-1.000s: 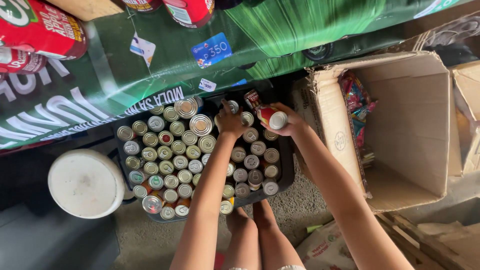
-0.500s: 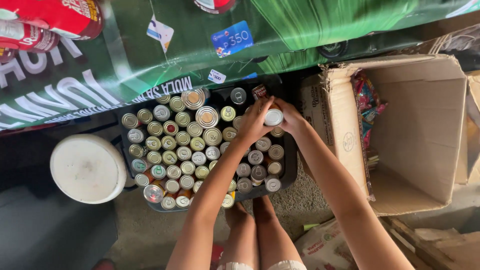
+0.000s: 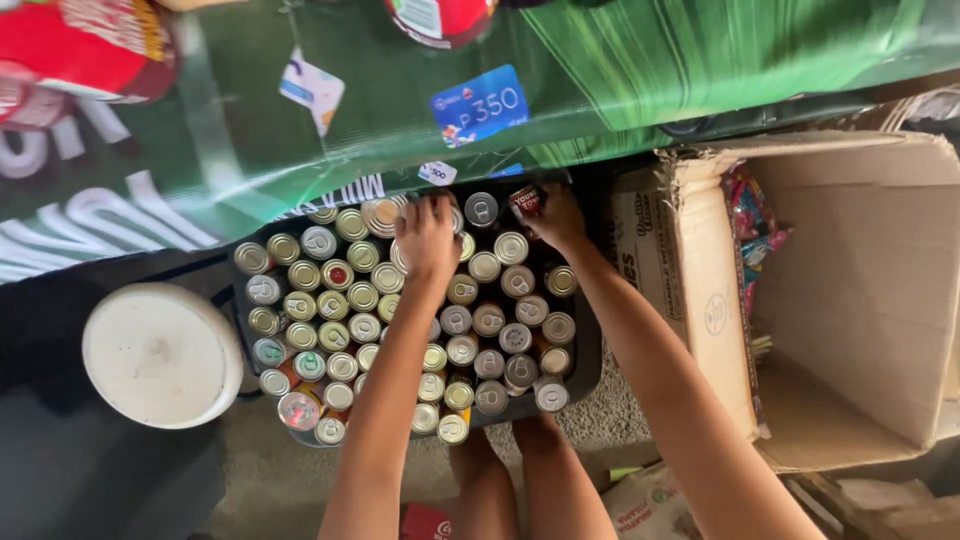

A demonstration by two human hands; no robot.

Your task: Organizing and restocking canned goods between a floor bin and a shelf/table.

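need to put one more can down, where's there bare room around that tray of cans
The dark tray is packed with metal cans rim to rim. Free patches: the flat top of the round white lid left of it, and the floor of the open cardboard box on the right. The right hand holds a red can.

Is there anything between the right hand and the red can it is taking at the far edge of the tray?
Nothing visible. The right hand is already closed around the red can, at the far edge of the tray. The left hand rests on other cans to its side, apart from it.
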